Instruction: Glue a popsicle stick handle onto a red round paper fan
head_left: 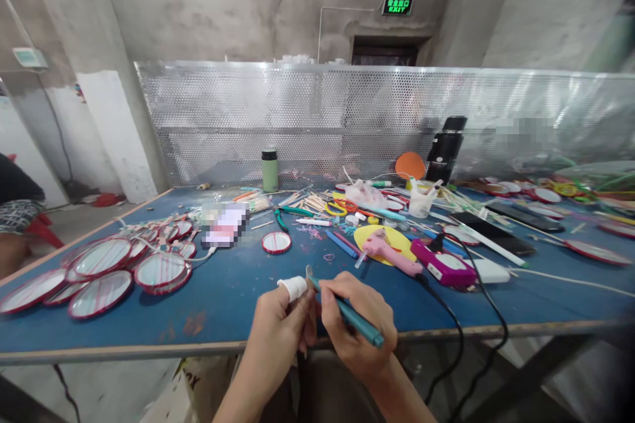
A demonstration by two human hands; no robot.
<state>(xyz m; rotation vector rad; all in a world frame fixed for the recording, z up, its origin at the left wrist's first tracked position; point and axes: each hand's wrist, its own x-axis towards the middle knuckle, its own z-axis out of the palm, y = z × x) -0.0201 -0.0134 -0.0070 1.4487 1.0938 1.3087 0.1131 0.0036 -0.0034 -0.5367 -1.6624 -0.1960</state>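
My right hand (364, 317) is closed round a teal marker pen (362, 325), its blunt end pointing back towards me. The pen's front end meets a small pale stick (309, 273) that pokes up between my two hands. My left hand (280, 324) pinches this stick, most of which my fingers hide. A white wrapping (294, 288) covers one digit of that hand. Both hands are just above the front edge of the blue table (223, 314). Beyond them lies a small round red-rimmed disc (276, 242).
Red-rimmed discs (102, 292) pile up at left, near a phone (225, 225) on a cable. A pink glue gun (391, 252) rests on a yellow disc, beside a purple device (443, 264); black cords drop over the front edge. Behind stand a green bottle (270, 172) and a perforated metal screen (297, 106).
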